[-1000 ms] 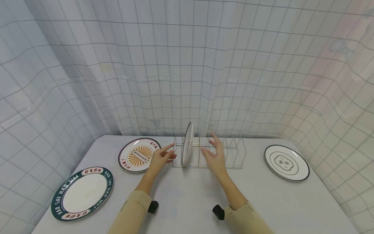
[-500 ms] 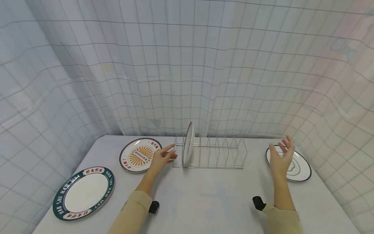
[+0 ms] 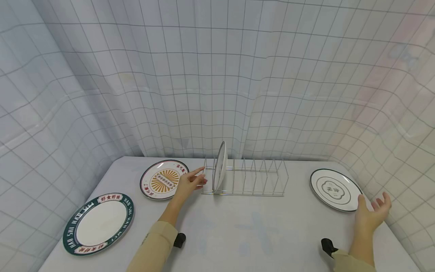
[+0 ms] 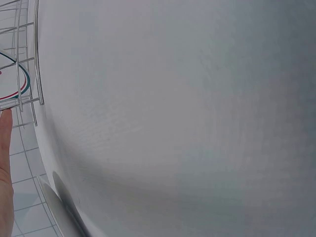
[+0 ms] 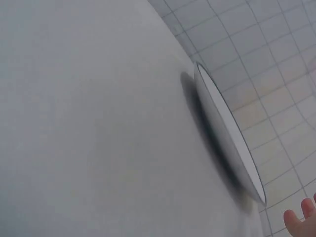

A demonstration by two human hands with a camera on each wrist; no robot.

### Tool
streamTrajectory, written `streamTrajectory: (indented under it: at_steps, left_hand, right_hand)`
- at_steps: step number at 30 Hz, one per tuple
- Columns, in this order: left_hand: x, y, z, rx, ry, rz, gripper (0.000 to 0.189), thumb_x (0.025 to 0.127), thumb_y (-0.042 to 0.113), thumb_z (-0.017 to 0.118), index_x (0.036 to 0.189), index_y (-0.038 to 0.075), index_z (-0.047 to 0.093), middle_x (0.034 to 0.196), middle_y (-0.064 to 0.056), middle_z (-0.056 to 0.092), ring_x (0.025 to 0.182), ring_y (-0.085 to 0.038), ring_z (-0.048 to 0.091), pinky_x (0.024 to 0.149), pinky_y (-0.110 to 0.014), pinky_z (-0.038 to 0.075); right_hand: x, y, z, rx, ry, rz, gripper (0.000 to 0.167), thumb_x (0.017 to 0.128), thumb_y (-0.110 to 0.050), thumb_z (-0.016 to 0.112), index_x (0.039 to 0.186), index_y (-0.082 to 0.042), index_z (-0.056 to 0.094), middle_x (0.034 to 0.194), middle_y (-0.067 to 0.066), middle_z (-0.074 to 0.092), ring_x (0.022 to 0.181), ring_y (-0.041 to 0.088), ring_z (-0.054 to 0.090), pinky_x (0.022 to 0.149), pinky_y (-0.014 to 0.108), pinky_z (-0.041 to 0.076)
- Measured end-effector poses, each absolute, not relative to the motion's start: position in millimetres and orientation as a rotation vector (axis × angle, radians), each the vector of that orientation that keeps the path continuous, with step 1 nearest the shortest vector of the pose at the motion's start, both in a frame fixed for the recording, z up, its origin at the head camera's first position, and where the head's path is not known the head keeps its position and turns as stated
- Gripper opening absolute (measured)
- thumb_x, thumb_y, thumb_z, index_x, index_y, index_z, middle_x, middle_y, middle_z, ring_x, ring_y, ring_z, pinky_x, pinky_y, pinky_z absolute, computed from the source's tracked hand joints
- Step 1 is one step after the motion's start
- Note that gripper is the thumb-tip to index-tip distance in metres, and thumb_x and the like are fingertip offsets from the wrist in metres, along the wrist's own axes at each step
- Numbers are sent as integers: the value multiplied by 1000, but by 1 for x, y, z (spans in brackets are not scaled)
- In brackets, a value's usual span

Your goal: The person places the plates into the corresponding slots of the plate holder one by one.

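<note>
Black-rimmed plate [image 3: 334,189]: laid flat on the surface [image 3: 258,230], by its right edge, towards the far right corner.
Right hand [image 3: 371,217]: held just beside that plate's near right rim, fingers spread apart, nothing gripped; whether the rim is touched by the thumb cannot be told.
Left hand [image 3: 187,184]: placed at the left end of the wire rack [image 3: 251,195], index finger extended; contact with the wire cannot be confirmed.
Low-rim risk: if pushed by fingertips with no support beneath, the black-rimmed plate might be slid instead of raised, or be dropped from a thin pinch.
Rack risk: if leaned on by the left hand, the rack might be shifted and the standing plate [image 3: 220,170] toppled.
Sunburst-plate risk: its rim, partly hidden by the left hand, could be nudged.
Plates: four counted; one stood in the rack's left half, three laid flat, including the sunburst plate [image 3: 164,179] near the far left corner and the green-rimmed plate [image 3: 100,223] by the left edge.
Racks: one, set along the far edge.
Hands: two.
</note>
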State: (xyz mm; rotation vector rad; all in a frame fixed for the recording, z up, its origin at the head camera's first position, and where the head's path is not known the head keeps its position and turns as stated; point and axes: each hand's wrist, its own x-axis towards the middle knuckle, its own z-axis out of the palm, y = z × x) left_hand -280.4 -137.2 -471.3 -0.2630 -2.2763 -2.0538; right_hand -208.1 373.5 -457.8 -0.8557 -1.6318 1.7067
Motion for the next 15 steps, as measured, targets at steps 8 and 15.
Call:
streamTrajectory:
  at_steps: [8,15]
  left_hand:
    - [-280,-139,-470,-258,-2289,-2087,40,91,14,57,130,4,51,92,-28,65,89,-39,64,77,-40,55]
    - [-278,-138,-468,-260,-2291,-2086,42,92,15,56,131,3,48,93,-29,65,91,-39,63,77,-40,55]
  right_hand:
    - [-204,384,-481,-1035,-1852,1669,67,91,-27,51,144,-37,11,149,5,9,131,14,22,107,26,29]
    - [-215,387,-495,-1069,-1801,1870,73,91,-23,53,144,-40,7,147,12,18,115,13,47,93,17,44]
